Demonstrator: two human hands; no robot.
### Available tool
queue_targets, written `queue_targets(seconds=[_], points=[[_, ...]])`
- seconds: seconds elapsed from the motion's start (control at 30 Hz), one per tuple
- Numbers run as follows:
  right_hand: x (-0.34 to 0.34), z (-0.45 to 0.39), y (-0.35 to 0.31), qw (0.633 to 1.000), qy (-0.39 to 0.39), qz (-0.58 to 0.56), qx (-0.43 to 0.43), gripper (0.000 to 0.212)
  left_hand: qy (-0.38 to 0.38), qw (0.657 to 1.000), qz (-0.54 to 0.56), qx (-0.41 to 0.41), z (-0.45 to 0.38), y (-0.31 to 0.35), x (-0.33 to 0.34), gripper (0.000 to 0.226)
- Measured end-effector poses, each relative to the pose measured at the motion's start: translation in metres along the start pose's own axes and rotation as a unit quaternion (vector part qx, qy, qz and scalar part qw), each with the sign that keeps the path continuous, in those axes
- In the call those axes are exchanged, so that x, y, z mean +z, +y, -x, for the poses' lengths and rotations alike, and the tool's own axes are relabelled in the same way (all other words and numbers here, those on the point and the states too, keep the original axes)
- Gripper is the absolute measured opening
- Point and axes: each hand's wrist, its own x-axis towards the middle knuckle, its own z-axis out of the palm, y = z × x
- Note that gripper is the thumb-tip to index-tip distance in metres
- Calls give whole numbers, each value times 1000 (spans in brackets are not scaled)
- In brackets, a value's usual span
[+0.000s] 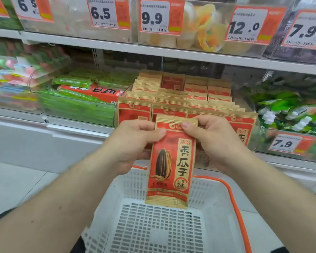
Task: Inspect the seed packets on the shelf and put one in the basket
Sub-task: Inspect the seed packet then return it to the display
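A: Where's the seed packet (171, 161)?
B: Upright above the white basket (204, 207), just in front of the shelf rows of matching packets (181, 95).
A: And the grip?
B: Left hand (133, 143) and right hand (210, 139) each pinch a top corner, thumbs on the front.

Two hands (135, 143), one basket (204, 194) — six price tags (252, 24)

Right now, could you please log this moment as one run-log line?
phase: inspect | left hand and right hand: pinch seed packet top | packet: upright above basket | basket: empty
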Motion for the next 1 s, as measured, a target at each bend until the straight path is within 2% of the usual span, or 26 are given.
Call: queue_targets(seconds=[0.1,0.2,0.37,0.53,0.7,0.87,1.0], points=[[0,0,16,1000,-2,5,20,24,26,999,35,-30,-1,-10,-1,21],[0,0,25,999,-14,22,28,32,37,997,50,-39,2,-18,2,13],[-6,1,29,993,-74,80,40,31,50,996,74,-22,9,-25,3,10],[-5,6,35,991,-89,97,18,35,68,995,72,-13,16,-30,-1,12],[-2,11,40,979,-147,133,45,33,87,992,88,-16,20,-33,-5,11],[-2,12,43,979,-134,150,34,36,90,991,95,-17,20,-36,-5,16],[-1,15,44,976,-154,146,44,44,101,989,103,-14,20,-35,-6,12]])
